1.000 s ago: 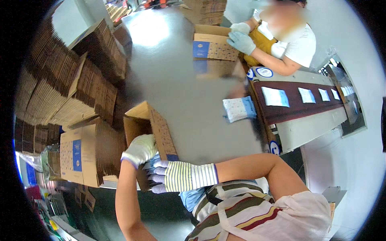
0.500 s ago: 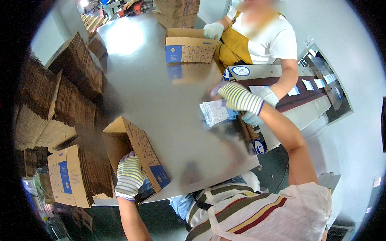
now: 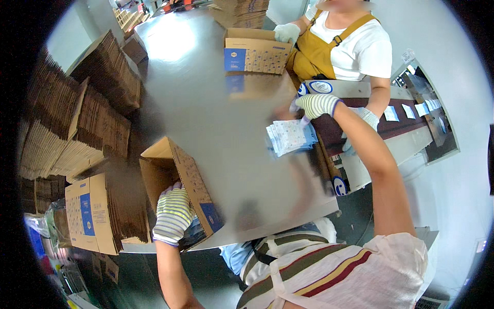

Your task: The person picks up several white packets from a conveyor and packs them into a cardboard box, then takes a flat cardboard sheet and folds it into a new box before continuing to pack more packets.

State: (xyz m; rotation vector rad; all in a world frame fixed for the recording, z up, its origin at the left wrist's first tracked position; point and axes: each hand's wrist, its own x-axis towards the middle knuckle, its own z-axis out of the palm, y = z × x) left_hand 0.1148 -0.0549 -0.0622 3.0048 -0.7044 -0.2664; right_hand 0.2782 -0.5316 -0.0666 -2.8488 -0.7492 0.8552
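Right hand [image 3: 316, 105], striped glove: at the open carton [image 3: 193, 180] one second earlier, now at the left end of the conveyor [image 3: 329, 129]; grip cannot be told. Round stickers [image 3: 321, 87], blue and white: on the conveyor's end; print too small to read. Packets [image 3: 289, 136], white and blue, fanned pile: just left of the conveyor, beside the right hand's fingertips. Left hand [image 3: 173, 213], well apart from the right: in the carton, left of the conveyor; hold hidden.

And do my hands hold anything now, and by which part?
Cannot be told: your right hand is by the packets, partly blurred; your left hand, partly inside the box, hides its grip.
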